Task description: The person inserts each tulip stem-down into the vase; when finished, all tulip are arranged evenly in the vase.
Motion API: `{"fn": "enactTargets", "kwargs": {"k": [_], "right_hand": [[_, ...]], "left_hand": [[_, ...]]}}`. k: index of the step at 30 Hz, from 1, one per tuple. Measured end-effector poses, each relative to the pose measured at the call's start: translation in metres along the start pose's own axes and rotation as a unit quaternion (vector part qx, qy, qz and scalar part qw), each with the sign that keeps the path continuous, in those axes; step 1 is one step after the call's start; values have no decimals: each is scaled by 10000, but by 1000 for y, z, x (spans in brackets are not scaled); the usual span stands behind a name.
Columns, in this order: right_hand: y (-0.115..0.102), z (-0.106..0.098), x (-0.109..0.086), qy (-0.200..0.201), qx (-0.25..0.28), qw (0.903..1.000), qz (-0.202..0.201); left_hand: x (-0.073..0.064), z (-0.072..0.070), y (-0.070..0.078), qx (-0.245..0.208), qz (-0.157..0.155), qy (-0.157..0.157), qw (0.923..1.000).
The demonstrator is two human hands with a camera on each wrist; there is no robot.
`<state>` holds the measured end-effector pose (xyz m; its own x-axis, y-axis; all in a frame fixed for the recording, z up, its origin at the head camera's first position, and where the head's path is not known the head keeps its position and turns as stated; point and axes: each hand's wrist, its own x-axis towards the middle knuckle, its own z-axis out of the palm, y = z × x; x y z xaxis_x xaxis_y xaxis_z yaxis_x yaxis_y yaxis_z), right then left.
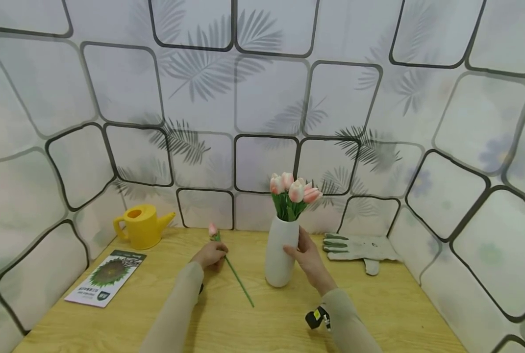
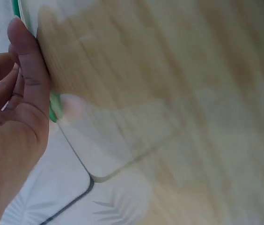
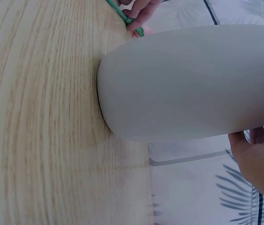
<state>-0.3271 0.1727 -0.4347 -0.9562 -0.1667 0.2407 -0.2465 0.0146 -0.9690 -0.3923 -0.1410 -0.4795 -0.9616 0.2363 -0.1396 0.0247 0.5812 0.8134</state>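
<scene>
A white vase (image 1: 281,252) stands near the middle of the table with several pink-and-white tulips (image 1: 296,191) in its mouth. My right hand (image 1: 308,257) holds it from the right side, thumb on the front and the other fingers partly hidden behind. Up close in the right wrist view, the vase's base (image 3: 118,89) is right at the tabletop. To the left, a single pink tulip (image 1: 213,229) slants across the wood, its long green stem pointing toward the front. My left hand (image 1: 211,254) pinches this stem below the flower; the left wrist view shows only bits of green beside the thumb (image 2: 31,70).
A yellow watering can (image 1: 143,228) sits at the back left, with a sunflower seed packet (image 1: 106,278) in front of it. Pale gardening gloves (image 1: 361,246) lie at the back right. Patterned fabric walls (image 1: 200,162) enclose the wooden table (image 1: 262,328) on three sides.
</scene>
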Motion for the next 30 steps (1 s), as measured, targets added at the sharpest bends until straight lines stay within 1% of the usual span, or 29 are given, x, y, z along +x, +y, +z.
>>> {"fn": "enactTargets", "kwargs": {"k": [4, 7, 9, 14, 16, 17, 21, 25, 28, 30], "right_hand": [[0, 0, 0, 2, -13, 10000, 31], [-1, 0, 1, 16, -25, 10000, 57], [-1, 0, 1, 14, -40, 10000, 37], [0, 0, 0, 14, -36, 10000, 37], [0, 0, 0, 10, -28, 10000, 60], [0, 1, 0, 11, -27, 10000, 57], [1, 0, 1, 12, -38, 10000, 15], [2, -1, 1, 15, -35, 10000, -15], [2, -1, 1, 8, -7, 10000, -25], [2, -1, 1, 9, 27, 10000, 0]], "left_hand": [[-6, 0, 5, 195, -6, 40, 9998], [-9, 0, 9, 182, -76, 69, 9998], [-11, 0, 10, 233, -69, 98, 9997], [-11, 0, 8, 690, 118, 225, 9973], [-11, 0, 6, 706, 117, 251, 9971], [-11, 0, 5, 638, 92, 257, 9976], [-11, -1, 2, 131, 28, 295, 9995], [-12, -2, 2, -212, 89, 355, 9991], [-11, -2, 1, -620, 18, 368, 9974], [-11, -3, 2, -925, 23, 472, 9946]]}}
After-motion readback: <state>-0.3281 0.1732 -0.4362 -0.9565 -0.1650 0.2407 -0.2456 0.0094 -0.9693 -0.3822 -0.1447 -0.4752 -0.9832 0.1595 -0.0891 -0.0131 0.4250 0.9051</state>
